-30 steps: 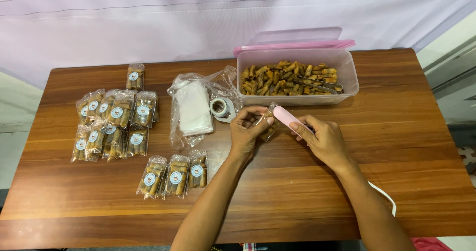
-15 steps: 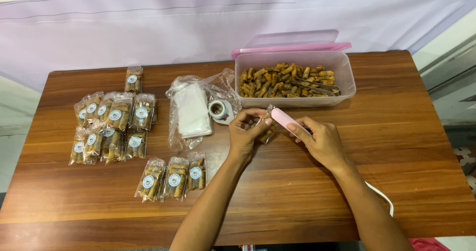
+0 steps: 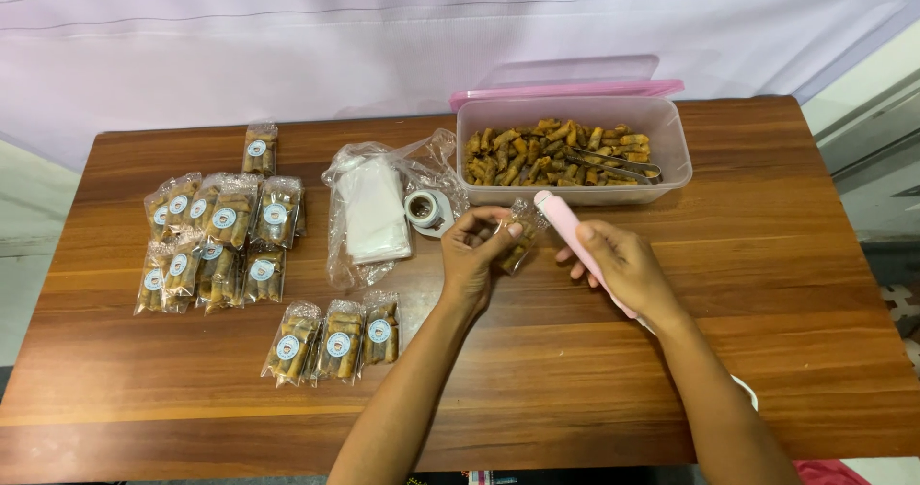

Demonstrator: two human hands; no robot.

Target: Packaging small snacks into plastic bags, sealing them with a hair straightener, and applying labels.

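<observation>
The right hand (image 3: 621,272) has drawn the pink handheld sealer (image 3: 575,236) up and away from the small clear snack bag (image 3: 517,234): half a second ago its tip lay across the top of the bag, and now it points toward the tub with its tip just beside the bag's upper corner, the fingers wrapped round its body. That reads as one pass along the bag's mouth being over, though whether the seam is shut is too small to tell. The left hand (image 3: 474,252) pinches the bag between thumb and fingertips, holding it upright above the wooden table (image 3: 786,255), in the middle of the scene. Behind it stands a clear plastic tub (image 3: 671,173) full of brown rolled snacks with metal tongs (image 3: 623,167) lying in them, its pink lid (image 3: 565,89) propped behind. Left of the hands are a roll of stickers (image 3: 425,207) and a loose pack of empty bags (image 3: 374,212); further left, labelled filled packets (image 3: 216,241) lie in rows. A white cord (image 3: 743,389) trails from the sealer under the right forearm. Nothing lies between the hands.
</observation>
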